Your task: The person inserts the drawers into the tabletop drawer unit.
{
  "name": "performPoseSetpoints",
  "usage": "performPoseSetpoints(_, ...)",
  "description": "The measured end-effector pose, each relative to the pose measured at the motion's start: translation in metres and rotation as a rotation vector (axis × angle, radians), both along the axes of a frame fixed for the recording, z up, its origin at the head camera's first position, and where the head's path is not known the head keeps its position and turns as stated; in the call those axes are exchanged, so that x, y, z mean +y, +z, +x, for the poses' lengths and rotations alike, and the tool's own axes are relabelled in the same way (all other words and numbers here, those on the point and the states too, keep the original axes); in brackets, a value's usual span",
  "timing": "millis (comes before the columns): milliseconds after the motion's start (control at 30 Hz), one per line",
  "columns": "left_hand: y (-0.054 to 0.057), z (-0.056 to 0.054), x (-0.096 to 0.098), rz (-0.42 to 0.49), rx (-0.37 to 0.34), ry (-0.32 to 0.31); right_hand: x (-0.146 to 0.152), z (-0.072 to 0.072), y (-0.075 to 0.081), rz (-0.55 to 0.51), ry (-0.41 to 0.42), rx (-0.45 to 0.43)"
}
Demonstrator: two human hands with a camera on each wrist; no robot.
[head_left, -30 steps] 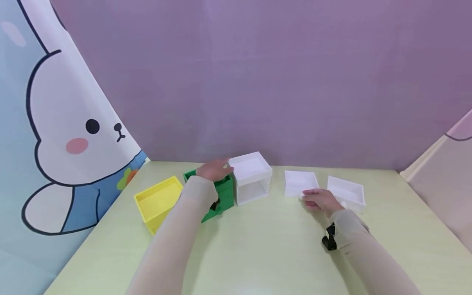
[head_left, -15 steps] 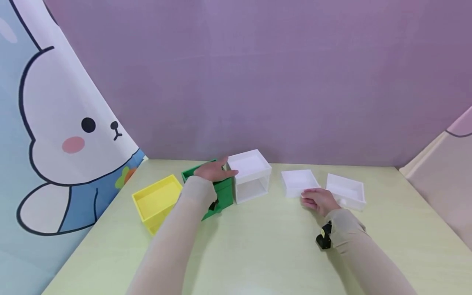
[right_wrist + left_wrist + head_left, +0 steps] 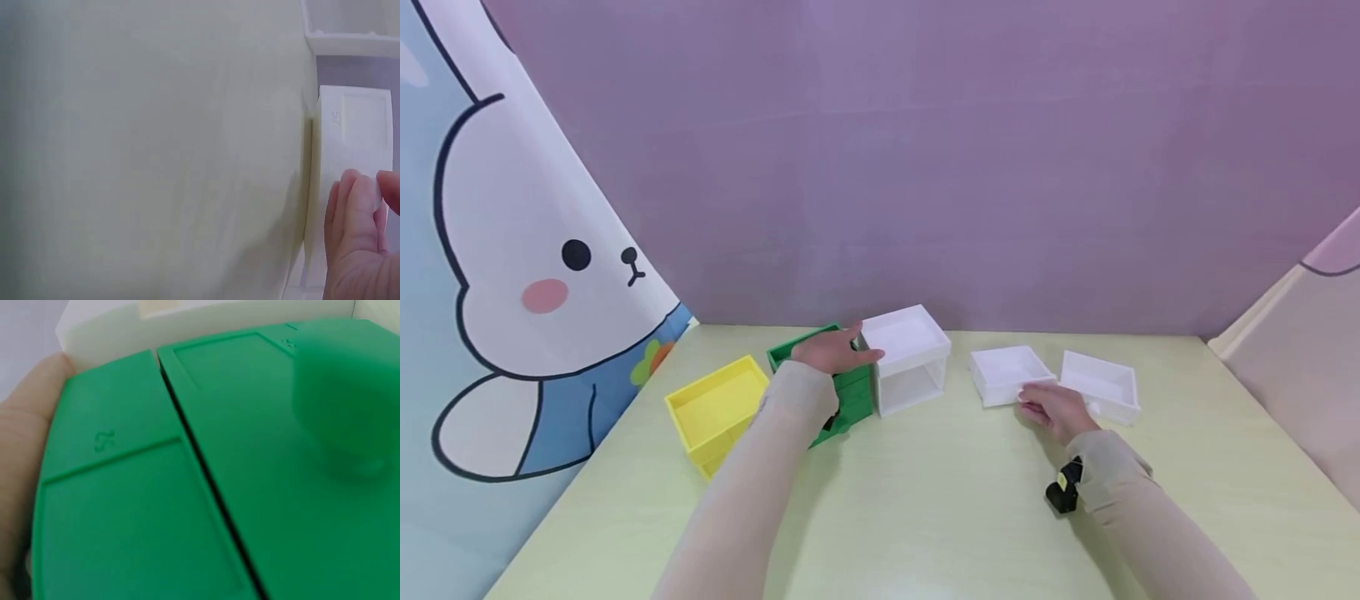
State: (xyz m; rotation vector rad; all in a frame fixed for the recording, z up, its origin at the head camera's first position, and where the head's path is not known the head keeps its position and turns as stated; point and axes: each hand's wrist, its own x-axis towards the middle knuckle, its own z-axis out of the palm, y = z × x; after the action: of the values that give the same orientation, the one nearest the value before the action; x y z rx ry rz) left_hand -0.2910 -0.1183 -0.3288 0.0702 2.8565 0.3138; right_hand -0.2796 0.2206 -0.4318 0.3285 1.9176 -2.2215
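Observation:
My right hand (image 3: 1051, 410) pinches the small round knob on the front of a white drawer (image 3: 1009, 367). In the right wrist view, thumb and fingers close around that knob, against the drawer's front face. My left hand (image 3: 831, 350) reaches across a green drawer box (image 3: 855, 392), its thumb and fingers spread at the left side of a white drawer case (image 3: 913, 337). The case's front is hollow, facing me. In the left wrist view, one digit touches the white case past the green fronts, and a green knob (image 3: 350, 412) looms close and blurred.
A second white drawer (image 3: 1099, 385) lies just right of the pinched one. To the left stands a yellow box (image 3: 718, 404) with a raised rim. A purple cloth (image 3: 925, 167) hangs behind the table's (image 3: 925, 517) back edge.
The white drawer at my right hand has turned and shifted slightly toward me, and its front now shows more. My left thumb has extended a little at the case's edge.

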Motion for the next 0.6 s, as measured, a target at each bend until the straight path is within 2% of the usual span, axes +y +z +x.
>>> performPoseSetpoints(200,0.000,0.004,0.004,-0.024,-0.006,0.026,0.001,0.005,0.001,-0.001,-0.011,0.041)
performPoseSetpoints(367,0.001,0.007,0.006,-0.043,-0.004,0.045,0.003,0.013,0.003,0.067,-0.044,0.062)
performPoseSetpoints(467,0.000,0.007,0.007,-0.053,-0.003,0.047,0.007,0.019,0.005,0.098,-0.033,0.076)
performPoseSetpoints(600,0.000,0.007,0.007,-0.062,0.001,0.053,0.013,0.028,0.011,0.081,-0.003,0.100)
